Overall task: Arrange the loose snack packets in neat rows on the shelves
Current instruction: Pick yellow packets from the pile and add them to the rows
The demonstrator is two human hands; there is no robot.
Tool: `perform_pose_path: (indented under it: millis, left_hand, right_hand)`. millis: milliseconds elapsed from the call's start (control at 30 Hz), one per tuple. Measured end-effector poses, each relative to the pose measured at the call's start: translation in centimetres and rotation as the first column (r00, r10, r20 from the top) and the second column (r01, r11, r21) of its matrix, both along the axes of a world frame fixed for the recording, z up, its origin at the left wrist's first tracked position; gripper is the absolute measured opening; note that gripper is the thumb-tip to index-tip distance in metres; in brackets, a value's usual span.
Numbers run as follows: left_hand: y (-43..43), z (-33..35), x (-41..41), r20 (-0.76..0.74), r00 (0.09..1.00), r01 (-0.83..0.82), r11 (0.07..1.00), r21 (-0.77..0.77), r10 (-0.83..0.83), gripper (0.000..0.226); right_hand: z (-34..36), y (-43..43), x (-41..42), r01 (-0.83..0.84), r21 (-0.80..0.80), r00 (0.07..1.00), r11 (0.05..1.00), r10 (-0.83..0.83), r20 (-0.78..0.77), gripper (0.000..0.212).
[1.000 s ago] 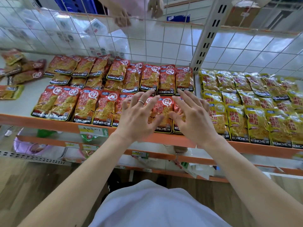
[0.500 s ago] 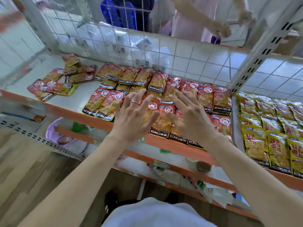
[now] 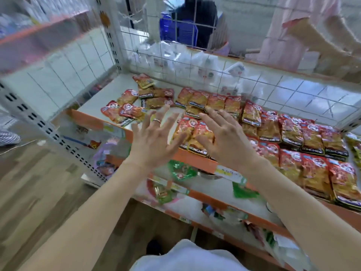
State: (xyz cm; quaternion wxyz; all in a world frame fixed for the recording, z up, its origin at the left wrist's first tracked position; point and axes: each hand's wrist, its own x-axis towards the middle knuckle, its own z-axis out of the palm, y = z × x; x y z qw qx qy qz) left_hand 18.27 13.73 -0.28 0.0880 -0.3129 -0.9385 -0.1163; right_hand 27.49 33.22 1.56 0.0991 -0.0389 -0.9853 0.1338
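Red and orange snack packets [image 3: 289, 137] lie in rows on the white shelf [image 3: 97, 100] with an orange front edge. A loose heap of the same packets [image 3: 136, 102] lies at the shelf's left end. My left hand [image 3: 154, 137], a ring on one finger, hovers with fingers spread over the bare shelf beside the rows' left end. My right hand [image 3: 220, 133] is spread flat above the front-left packets [image 3: 192, 132]. Neither hand holds anything.
White wire mesh [image 3: 195, 75] backs the shelf and a perforated upright [image 3: 39, 122] stands at the left. Lower shelves [image 3: 205, 194] hold green packets. Behind the mesh stands another person [image 3: 293, 36] in pink. Yellow packets [image 3: 355, 141] show at the far right edge.
My view has swung left along the shelf. Both hands have travelled left with it, from the middle of the front row to its left end, still spread and holding nothing.
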Motion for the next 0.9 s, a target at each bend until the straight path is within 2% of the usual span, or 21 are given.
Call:
perform_pose_path:
  millis: [200, 400, 733, 900]
  left_hand:
    - [-7.3, 0.5, -3.8, -0.032, 0.999, -0.014, 1.0, -0.005, 0.013, 0.074]
    - [-11.9, 0.5, -6.1, 0.008, 1.0, 0.012, 0.999, 0.029, -0.013, 0.073]
    - [-12.7, 0.6, -7.8, 0.016, 0.999, -0.052, 0.999, 0.005, 0.052, 0.069]
    - [-12.2, 0.5, -9.0, -0.005, 0.999, -0.042, 0.996, -0.083, 0.042, 0.066]
  right_hand:
    - [0.1, -7.3, -4.4, -0.016, 0.005, 0.999, 1.0, 0.015, 0.036, 0.066]
    - [0.4, -11.6, -6.5, 0.008, 0.026, 0.998, 1.0, -0.01, 0.06, 0.066]
    - [1.0, -13.3, -8.8, -0.011, 0.022, 0.999, 1.0, 0.01, 0.049, 0.064]
    - [0.5, -12.6, -10.5, -0.026, -0.004, 0.999, 1.0, 0.026, 0.037, 0.063]
